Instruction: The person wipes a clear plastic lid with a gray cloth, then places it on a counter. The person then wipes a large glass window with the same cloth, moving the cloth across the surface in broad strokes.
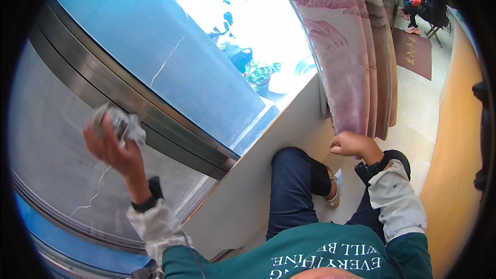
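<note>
My left hand [116, 149], slightly blurred, is raised over the grey window sill at the left, with a crumpled, whitish cloth or plastic piece [124, 124] gripped in its fingers. Beside it runs the metal window track [166, 124]. My right hand [348, 145] is near my right knee, at the lower edge of the pink patterned curtain [345, 66]. Its fingers are curled in; whether it touches the curtain cannot be told, and nothing shows in it.
Beyond the window frame stand a potted plant [263, 77] and other things in bright light. A crack or thin white line crosses the sill. A seated person [430, 4] in red gloves is at the upper right, near a brown mat [412, 54]. A yellowish surface [457, 135] lies right.
</note>
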`<move>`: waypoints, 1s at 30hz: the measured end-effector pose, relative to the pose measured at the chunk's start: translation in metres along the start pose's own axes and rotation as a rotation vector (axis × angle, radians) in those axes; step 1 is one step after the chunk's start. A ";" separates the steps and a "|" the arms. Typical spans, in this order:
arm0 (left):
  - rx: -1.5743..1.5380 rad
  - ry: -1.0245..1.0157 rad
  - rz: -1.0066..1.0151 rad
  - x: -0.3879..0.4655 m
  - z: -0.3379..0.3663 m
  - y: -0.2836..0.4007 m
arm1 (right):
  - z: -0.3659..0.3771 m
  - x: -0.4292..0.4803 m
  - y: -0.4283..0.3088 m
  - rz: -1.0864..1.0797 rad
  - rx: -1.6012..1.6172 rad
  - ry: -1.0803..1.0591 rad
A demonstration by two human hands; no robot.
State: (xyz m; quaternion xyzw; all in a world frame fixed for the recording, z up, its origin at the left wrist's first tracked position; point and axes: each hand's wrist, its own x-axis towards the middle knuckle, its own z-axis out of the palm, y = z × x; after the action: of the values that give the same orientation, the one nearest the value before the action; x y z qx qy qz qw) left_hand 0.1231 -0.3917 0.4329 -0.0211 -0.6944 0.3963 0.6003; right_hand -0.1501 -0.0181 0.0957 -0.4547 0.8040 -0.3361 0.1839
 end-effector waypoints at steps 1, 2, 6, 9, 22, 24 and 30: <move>0.029 -0.083 0.018 0.006 0.010 0.001 | 0.003 -0.002 0.008 0.061 -0.105 -0.072; 0.032 -0.134 0.024 0.009 0.017 0.003 | 0.006 -0.003 0.014 0.119 -0.210 -0.142; -0.137 -0.262 0.024 -0.009 0.010 0.023 | 0.022 0.002 0.013 -0.038 -0.203 -0.118; -0.067 -0.271 0.064 -0.017 0.006 0.028 | 0.036 0.013 0.004 0.002 -0.169 -0.231; -0.135 -0.115 0.369 0.145 0.049 -0.127 | 0.084 0.066 0.027 0.131 -0.369 -0.467; -0.107 -0.009 0.327 0.195 0.056 -0.161 | 0.091 0.073 0.030 0.142 -0.408 -0.505; 0.059 0.085 -0.211 0.270 0.076 -0.205 | 0.095 0.084 0.028 0.122 -0.404 -0.490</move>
State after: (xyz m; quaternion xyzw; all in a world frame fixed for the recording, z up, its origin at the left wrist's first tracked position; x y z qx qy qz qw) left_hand 0.0752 -0.4360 0.7739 0.0529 -0.6546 0.3500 0.6680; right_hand -0.1538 -0.1152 0.0099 -0.5003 0.8121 -0.0387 0.2977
